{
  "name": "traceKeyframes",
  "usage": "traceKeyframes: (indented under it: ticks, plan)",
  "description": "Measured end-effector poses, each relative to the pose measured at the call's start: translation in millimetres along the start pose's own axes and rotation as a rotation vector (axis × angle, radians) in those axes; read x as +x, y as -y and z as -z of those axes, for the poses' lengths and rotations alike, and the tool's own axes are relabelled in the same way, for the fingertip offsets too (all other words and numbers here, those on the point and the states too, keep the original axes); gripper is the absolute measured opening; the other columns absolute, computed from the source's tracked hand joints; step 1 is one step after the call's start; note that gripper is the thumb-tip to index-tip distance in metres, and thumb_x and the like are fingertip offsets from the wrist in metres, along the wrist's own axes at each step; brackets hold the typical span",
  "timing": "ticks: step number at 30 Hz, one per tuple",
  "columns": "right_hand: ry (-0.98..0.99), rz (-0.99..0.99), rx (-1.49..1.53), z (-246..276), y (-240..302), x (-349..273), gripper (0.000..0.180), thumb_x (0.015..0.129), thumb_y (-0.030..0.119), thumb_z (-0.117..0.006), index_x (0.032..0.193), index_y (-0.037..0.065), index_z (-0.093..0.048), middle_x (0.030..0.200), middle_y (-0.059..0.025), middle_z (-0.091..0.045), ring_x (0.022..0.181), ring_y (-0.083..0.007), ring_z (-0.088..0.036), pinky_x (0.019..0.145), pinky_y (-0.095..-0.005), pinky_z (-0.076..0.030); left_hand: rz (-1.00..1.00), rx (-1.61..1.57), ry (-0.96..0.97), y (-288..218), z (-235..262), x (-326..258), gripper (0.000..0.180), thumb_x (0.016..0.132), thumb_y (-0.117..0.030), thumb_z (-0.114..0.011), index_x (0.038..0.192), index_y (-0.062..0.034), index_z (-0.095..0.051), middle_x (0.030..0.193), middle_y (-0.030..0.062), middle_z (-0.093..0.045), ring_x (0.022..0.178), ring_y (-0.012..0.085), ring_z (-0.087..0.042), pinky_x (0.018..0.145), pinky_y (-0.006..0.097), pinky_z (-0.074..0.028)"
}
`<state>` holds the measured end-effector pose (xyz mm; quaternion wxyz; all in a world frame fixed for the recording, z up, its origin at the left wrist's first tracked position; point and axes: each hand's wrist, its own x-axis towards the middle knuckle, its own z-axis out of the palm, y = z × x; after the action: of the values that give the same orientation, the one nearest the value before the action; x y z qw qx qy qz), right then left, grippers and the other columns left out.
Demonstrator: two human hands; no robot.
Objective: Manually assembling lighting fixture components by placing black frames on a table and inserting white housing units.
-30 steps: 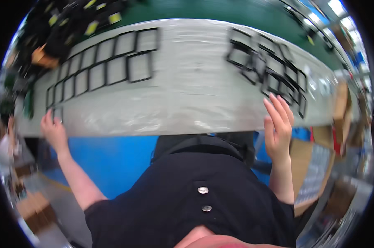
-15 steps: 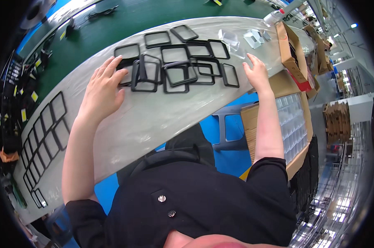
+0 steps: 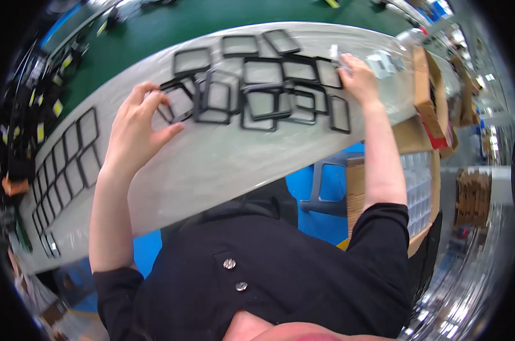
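Several black rectangular frames (image 3: 263, 73) with see-through middles lie overlapping on the covered table. At the left end of this pile, my left hand (image 3: 133, 128) curls its fingers and thumb around the edge of one black frame (image 3: 180, 118), which sits slightly tilted. Beyond the pile's right side, my right hand (image 3: 360, 82) has its fingers closed on a small clear plastic piece (image 3: 333, 52), mostly hidden by the fingers and blurred. A single narrow frame (image 3: 340, 113) lies just below that hand.
More black frames (image 3: 69, 165) stand in neat rows at the table's left. Clear plastic pieces (image 3: 381, 63) and an open cardboard box (image 3: 431, 85) lie to the right. A carton with a divided clear tray (image 3: 418, 187) stands beside my right arm, near a grey stool (image 3: 320, 207).
My left hand has gone from resting at the pile's edge to gripping a frame. My right hand has moved to the clear plastic piece and closed on it. The view has shifted.
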<state>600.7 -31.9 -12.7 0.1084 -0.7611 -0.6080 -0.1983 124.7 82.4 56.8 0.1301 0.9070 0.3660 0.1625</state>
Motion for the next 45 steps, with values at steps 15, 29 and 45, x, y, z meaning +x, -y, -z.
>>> traceKeyframes:
  ticks: [15, 29, 45]
  plan:
    - [0.468, -0.314, 1.37, 105, 250, -30, 0.034, 0.089, 0.013, -0.065, 0.121, 0.001, -0.062, 0.082, 0.0006, -0.062, 0.072, -0.0057, -0.055, 0.063, -0.0195, -0.041, 0.203, -0.097, -0.086, 26, 0, -147, 0.097, 0.063, -0.019, -0.081, 0.146, -0.0118, -0.032, 0.141, 0.0138, -0.039, 0.129, 0.0334, -0.04, 0.105, 0.042, -0.037]
    - [0.605, -0.348, 1.685, 95, 367, -39, 0.038, 0.087, 0.007, -0.068, 0.123, -0.001, -0.056, 0.083, -0.0003, -0.061, 0.073, -0.0061, -0.057, 0.063, -0.0188, -0.043, -0.033, -0.473, -0.055, 53, 10, -112, 0.092, 0.061, -0.005, -0.08, 0.142, -0.006, -0.036, 0.136, 0.0138, -0.046, 0.122, 0.0284, -0.05, 0.101, 0.037, -0.045]
    - [0.771, -0.506, 2.028, 114, 385, -49, 0.057, 0.084, 0.004, -0.065, 0.134, -0.002, -0.038, 0.089, -0.0064, -0.062, 0.074, -0.011, -0.055, 0.068, -0.0226, -0.041, -0.103, -0.559, -0.426, 25, -3, -144, 0.108, 0.055, -0.004, -0.083, 0.145, 0.0005, -0.023, 0.129, 0.0157, -0.04, 0.115, 0.0249, -0.051, 0.101, 0.04, -0.044]
